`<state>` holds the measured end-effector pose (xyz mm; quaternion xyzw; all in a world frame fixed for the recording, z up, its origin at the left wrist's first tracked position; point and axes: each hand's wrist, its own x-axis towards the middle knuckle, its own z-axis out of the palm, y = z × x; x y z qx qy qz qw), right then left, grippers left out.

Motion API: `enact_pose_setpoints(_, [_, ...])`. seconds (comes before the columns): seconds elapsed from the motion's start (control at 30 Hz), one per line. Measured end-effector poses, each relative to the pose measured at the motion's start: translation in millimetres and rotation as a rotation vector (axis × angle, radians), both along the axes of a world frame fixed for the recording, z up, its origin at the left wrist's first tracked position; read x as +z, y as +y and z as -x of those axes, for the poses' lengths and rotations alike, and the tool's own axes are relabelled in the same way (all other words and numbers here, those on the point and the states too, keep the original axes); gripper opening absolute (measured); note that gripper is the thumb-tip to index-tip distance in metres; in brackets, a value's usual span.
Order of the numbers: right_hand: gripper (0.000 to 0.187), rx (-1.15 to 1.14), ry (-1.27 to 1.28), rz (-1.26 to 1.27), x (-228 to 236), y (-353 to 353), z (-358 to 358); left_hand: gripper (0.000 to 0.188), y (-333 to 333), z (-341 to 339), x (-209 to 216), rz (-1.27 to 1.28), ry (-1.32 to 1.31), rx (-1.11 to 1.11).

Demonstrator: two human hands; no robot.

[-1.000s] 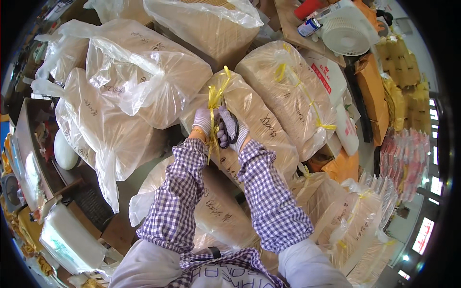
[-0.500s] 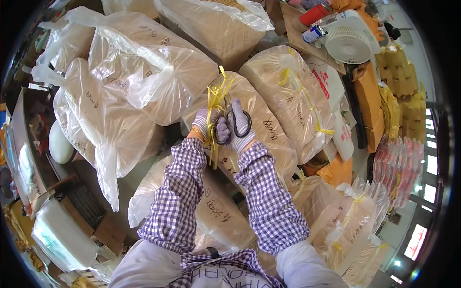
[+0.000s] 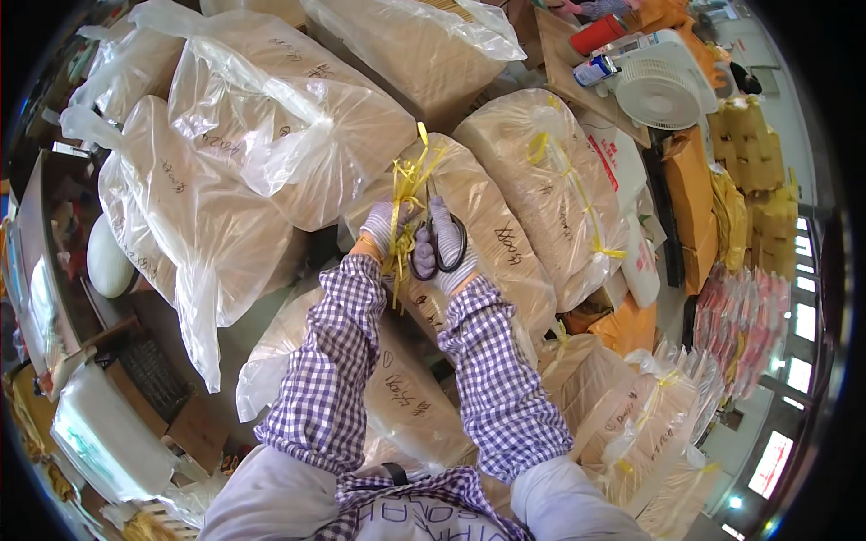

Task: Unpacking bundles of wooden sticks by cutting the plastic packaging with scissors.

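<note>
A bunch of yellow ties (image 3: 410, 185) stands over the left edge of a plastic-wrapped bundle (image 3: 492, 230), toward that bundle's upper end; its strands fan out at the top and trail down past the hands. The left hand (image 3: 383, 225), in a pale striped glove, has its grip closed around the ties. Just beside it, the right hand (image 3: 454, 243), gloved alike, has its grip curled around the black handles of a pair of scissors (image 3: 461, 248). The scissors' narrow blades point up along the right side of the ties; whether they touch the strands I cannot tell. Checkered sleeves (image 3: 323, 361) cover both forearms.

The middle bundle bears dark handwriting. Near its right edge lies another wrapped bundle (image 3: 546, 203), fastened with a yellow tie of its own. Beyond the left edge sit large translucent bags (image 3: 239, 140) with brownish contents, and below, partly behind the forearms, is one more wrapped bundle (image 3: 410, 383).

Farther out, past the upper right, a white fan (image 3: 658, 93), a blue-and-white can (image 3: 595, 70) and a red cylinder (image 3: 598, 33) rest on a brown board (image 3: 561, 83). An orange-brown package (image 3: 687, 203) lies below the fan, and reddish packets (image 3: 740, 320) are piled farther right.
</note>
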<state>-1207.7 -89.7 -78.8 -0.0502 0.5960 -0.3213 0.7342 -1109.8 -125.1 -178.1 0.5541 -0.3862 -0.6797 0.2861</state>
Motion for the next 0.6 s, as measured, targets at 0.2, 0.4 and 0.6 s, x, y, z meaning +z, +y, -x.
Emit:
enact_pose_setpoints(0.2, [0.047, 0.620, 0.685, -0.209, 9.1, -26.8, 29.7, 0.037, -8.7, -2.9, -20.2, 0.164, -0.239, -0.171])
enact_pose_setpoints(0.4, [0.053, 0.239, 0.149, -0.161, 6.8, -26.3, 2.3, 0.039, -2.0, -1.2, -40.8, 0.153, -0.180, -0.097])
enact_pose_setpoints(0.6, [0.054, 0.078, -0.025, -0.051, -17.5, -19.2, 8.5, 0.039, 0.3, 11.4, -46.7, -0.046, 0.060, 0.016])
